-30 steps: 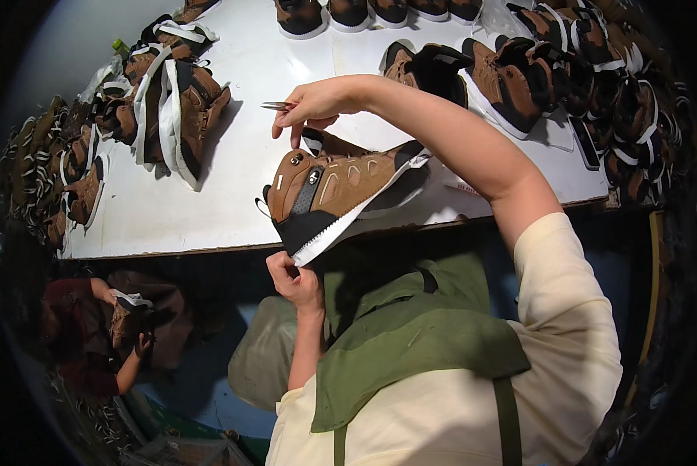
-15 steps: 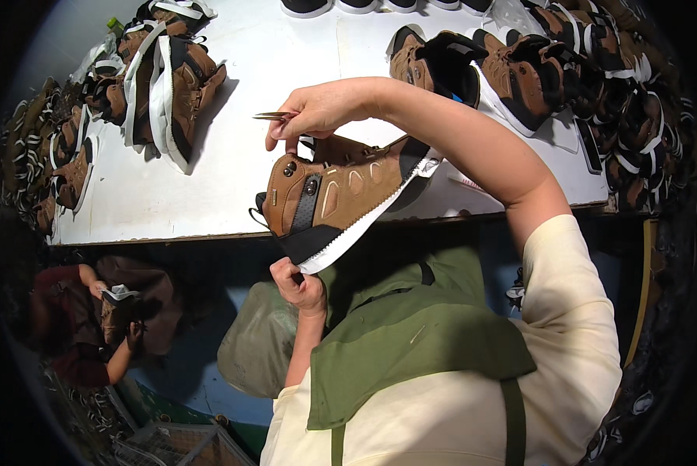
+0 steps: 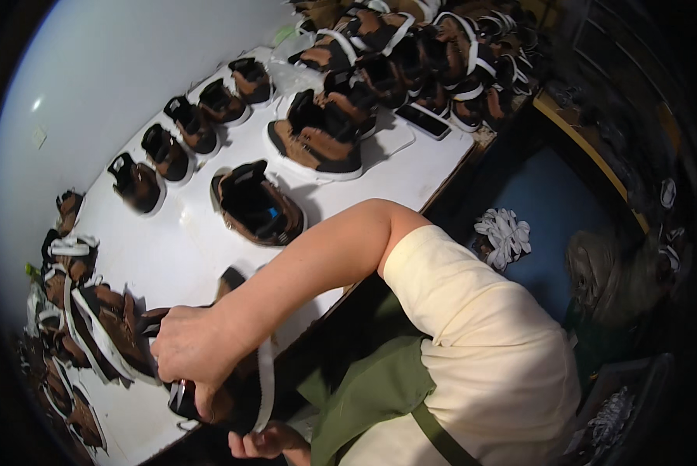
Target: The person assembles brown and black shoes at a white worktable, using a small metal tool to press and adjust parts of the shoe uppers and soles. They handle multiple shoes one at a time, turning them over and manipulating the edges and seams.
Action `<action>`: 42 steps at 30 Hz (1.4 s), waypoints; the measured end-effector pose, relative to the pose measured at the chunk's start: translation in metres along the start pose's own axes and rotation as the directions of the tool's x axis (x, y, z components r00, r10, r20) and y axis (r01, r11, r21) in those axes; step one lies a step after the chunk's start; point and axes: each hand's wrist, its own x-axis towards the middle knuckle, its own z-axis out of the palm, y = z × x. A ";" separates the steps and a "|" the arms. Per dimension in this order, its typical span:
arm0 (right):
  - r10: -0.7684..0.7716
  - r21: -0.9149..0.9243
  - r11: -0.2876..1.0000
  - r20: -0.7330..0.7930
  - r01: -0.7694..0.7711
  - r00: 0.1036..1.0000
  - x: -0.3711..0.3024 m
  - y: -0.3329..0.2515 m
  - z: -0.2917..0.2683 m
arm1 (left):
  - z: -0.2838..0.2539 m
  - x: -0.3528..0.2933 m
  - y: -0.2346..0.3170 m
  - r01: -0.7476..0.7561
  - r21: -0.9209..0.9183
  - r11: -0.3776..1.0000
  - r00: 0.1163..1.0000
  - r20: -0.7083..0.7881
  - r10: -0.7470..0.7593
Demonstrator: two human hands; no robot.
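Observation:
A brown and black shoe [image 3: 244,388] with a white serrated sole edge is held over the table's front edge, mostly covered by my right arm. My right hand [image 3: 197,349] is closed over its upper part, thumb pointing down along it. Whether a metal tool is still in those fingers is hidden. Below, at the white sole edge, my left hand [image 3: 265,441] has its fingers curled against the shoe. Left of my right hand, more brown shoes [image 3: 116,326] with white soles lie close together.
A row of shoes [image 3: 162,151] stands along the back of the white table [image 3: 197,260]. Single shoes [image 3: 263,210] stand mid-table. A dark phone [image 3: 423,121] lies near a shoe pile [image 3: 410,58] at the far right. A white bundle [image 3: 504,235] sits below the table edge.
My view has swung right. The pointed metal tool seen in my right hand is no longer visible. My right hand is now lower over the shoe, closed around its upper part.

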 end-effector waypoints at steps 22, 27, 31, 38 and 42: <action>-0.222 -0.209 0.964 -0.293 0.164 0.930 -0.100 0.054 0.006 | 0.072 0.007 0.043 0.515 -0.141 0.845 0.695 0.646 -0.316; -0.211 -0.193 0.967 -0.236 0.167 0.948 -0.091 0.060 0.043 | 0.081 0.008 0.032 0.785 -0.253 0.565 0.544 0.717 -0.435; -0.034 -0.077 0.997 -0.443 0.000 0.896 -0.101 0.056 0.025 | 0.089 0.021 0.029 0.701 -0.240 0.671 0.669 0.546 -0.504; 0.299 -0.186 0.848 -0.605 -0.496 0.738 -0.156 0.121 0.007 | 0.113 0.043 -0.001 0.905 -0.133 0.405 0.366 0.729 -0.578; 0.422 -0.267 0.782 -0.437 -0.563 0.794 -0.173 0.142 0.017 | 0.128 0.041 0.011 0.927 -0.246 0.283 0.369 0.741 -0.562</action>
